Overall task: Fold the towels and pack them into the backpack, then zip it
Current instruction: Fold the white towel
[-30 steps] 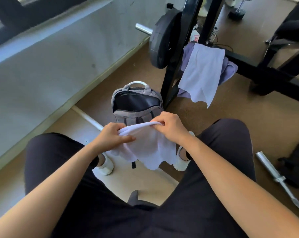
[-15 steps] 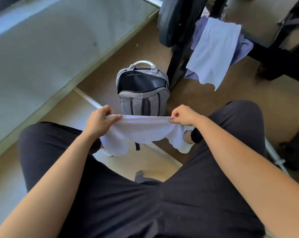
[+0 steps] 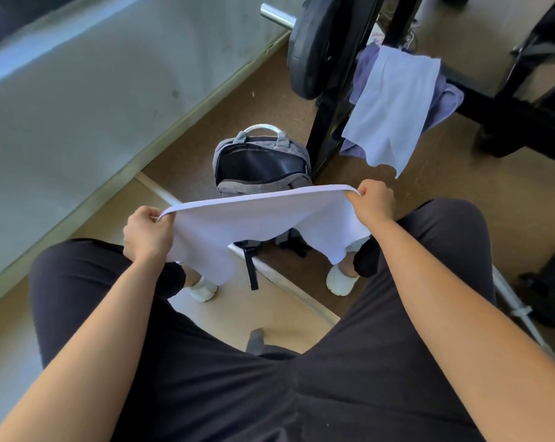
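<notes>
Brown, finely speckled flooring [image 3: 461, 199] is seen beneath a smooth pale grey wall [image 3: 94, 100] on the left. A soft grey fabric backpack [image 3: 263, 167] with a curved pale top handle is stood upright on the floor at the centre. Its main compartment is unzipped and gapes upward, so a dark lining is shown.

A thin, smooth white cloth towel [image 3: 257, 218] is held in the air just on the near side of the backpack, and the pack's lower front is hidden by it. Its long axis runs left to right, with the right end raised slightly and set farther away. The top edge is pulled taut into a narrow doubled rim, while the lower part hangs limp in uneven points.

The left corner is pinched by the left hand [image 3: 147, 232], with fingers curled and thumb pressed against the cloth. The right corner is gripped likewise by the right hand [image 3: 376, 202], knuckles turned outward. Both bare forearms are stretched forward over dark matte trousers [image 3: 269, 393], and white shoes [image 3: 339, 279] are visible on the floor below.

Far right, a pale lavender towel [image 3: 394, 103] is draped over a darker purple cloth [image 3: 448, 100] on a black steel rack [image 3: 333, 122]. A round black weight plate [image 3: 314, 52] is mounted beside them.
</notes>
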`<action>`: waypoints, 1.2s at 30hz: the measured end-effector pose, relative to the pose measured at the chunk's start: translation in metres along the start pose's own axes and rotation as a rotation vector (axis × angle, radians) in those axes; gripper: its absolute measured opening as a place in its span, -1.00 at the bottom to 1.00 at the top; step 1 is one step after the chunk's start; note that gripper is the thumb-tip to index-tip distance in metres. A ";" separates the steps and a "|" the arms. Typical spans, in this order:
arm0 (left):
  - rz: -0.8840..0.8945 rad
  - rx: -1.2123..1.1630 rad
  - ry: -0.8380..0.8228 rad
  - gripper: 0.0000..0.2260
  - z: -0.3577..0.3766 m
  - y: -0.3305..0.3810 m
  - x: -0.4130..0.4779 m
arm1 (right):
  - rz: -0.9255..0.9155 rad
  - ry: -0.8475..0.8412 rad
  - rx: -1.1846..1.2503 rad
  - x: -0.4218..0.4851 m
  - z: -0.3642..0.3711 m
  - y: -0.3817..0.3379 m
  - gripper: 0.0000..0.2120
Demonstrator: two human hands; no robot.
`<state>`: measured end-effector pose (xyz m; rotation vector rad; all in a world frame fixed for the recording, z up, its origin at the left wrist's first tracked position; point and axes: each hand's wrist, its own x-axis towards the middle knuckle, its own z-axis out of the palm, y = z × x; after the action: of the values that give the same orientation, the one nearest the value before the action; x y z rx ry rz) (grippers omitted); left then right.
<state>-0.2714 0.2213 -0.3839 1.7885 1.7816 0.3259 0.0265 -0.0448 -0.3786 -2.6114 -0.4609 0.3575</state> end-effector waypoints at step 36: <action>0.122 -0.559 -1.143 -0.71 0.044 0.049 -0.086 | 0.123 -0.761 0.798 -0.082 0.025 -0.076 -0.71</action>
<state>-0.2128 0.1306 -0.3719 1.2319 0.6749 -0.1496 -0.0760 -0.0024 -0.3492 -1.6594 -0.2945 1.2894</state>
